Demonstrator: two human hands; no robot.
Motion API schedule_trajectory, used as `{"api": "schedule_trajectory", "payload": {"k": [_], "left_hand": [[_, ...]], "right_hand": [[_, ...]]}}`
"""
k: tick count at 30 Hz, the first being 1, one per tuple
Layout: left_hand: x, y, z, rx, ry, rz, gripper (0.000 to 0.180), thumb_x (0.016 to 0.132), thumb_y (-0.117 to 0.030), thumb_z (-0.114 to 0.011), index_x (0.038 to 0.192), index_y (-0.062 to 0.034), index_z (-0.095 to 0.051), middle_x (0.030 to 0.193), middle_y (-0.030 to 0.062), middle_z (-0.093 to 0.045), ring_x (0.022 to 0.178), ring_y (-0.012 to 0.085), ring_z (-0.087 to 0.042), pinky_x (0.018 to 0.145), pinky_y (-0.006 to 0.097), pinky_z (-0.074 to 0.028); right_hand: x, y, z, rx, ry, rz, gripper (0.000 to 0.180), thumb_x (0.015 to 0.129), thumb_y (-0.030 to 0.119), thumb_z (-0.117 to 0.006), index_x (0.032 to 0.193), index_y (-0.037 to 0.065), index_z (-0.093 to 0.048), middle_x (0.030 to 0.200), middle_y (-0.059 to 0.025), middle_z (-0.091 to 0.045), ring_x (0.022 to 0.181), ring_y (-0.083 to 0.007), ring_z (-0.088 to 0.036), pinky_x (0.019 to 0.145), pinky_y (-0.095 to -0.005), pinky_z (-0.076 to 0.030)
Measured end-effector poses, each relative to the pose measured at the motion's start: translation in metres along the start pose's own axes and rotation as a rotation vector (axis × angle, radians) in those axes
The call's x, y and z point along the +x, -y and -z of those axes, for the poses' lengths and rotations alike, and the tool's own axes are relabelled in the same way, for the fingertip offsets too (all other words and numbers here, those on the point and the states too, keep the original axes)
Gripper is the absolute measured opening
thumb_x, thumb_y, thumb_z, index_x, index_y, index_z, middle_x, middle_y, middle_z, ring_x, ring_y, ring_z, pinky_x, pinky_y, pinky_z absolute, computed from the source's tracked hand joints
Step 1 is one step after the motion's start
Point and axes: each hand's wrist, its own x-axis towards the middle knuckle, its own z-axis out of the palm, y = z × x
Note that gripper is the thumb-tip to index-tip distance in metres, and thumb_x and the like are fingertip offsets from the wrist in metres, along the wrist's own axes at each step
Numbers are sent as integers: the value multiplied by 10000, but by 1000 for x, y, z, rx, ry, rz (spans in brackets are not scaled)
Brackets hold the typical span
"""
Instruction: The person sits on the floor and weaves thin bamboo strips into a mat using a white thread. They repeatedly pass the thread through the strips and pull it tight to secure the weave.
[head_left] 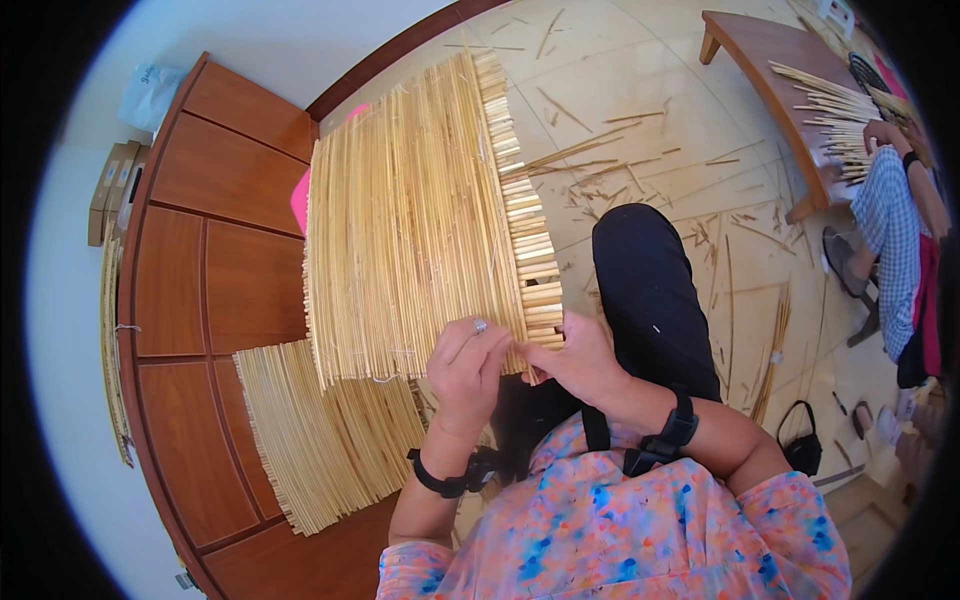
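Note:
A large mat of straw-coloured reed stalks [400, 230] spreads in front of me, its stalks lying side by side. Thin pale threads cross it near its ends. Along its right side the cut stalk ends [533, 235] stick out in a thick fringe. My left hand [466, 365], with a ring on one finger, is closed on the mat's near edge. Close beside it, my right hand [583, 362] pinches the near right corner, thumb toward the left hand. Whatever thin strand may lie between the fingertips is too small to make out.
A second reed mat [330, 430] leans on the brown wooden panelled furniture [165, 280] at left. Reed scraps [640, 165] litter the tiled floor. At right, another person's hand [880, 135] rests by a reed bundle [825, 110] on a wooden bench [765, 70]. A black bag [802, 440] lies nearby.

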Motion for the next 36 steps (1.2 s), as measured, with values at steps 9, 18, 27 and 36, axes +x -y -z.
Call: {"api": "schedule_trajectory", "payload": {"k": [9,18,27,36], "left_hand": [[16,-7,11,85,66,-173,105,807,37,-721,899,-10,-704,844,111,-627,777,278,-632,737,399,-554],[19,1,37,-75,-4,167,194,830,-78,-739,1018,-41,-707,892,130,-624,835,305,-630,747,400,-538],[26,0,7,89,210,-222,91,768,-33,-730,841,-60,-683,791,89,-593,727,293,-582,627,417,-485],[31,-7,40,-119,-145,120,34,881,-6,-665,912,-12,-678,843,136,-624,752,302,-631,694,349,-525]], "right_hand": [[-2,1,2,-59,8,-4,248,870,53,-718,1070,-67,-631,866,-88,-715,670,-114,-685,584,-258,-552],[-2,2,0,58,-2,-47,214,898,52,-696,1065,-66,-635,871,-101,-703,651,-140,-680,570,-274,-569],[-6,10,-2,54,27,-51,205,888,43,-704,1034,-70,-614,830,-98,-691,654,-144,-679,562,-271,-569],[-2,0,3,126,29,-110,185,932,43,-678,1094,-26,-622,887,-96,-690,688,-161,-690,606,-287,-597]]}}
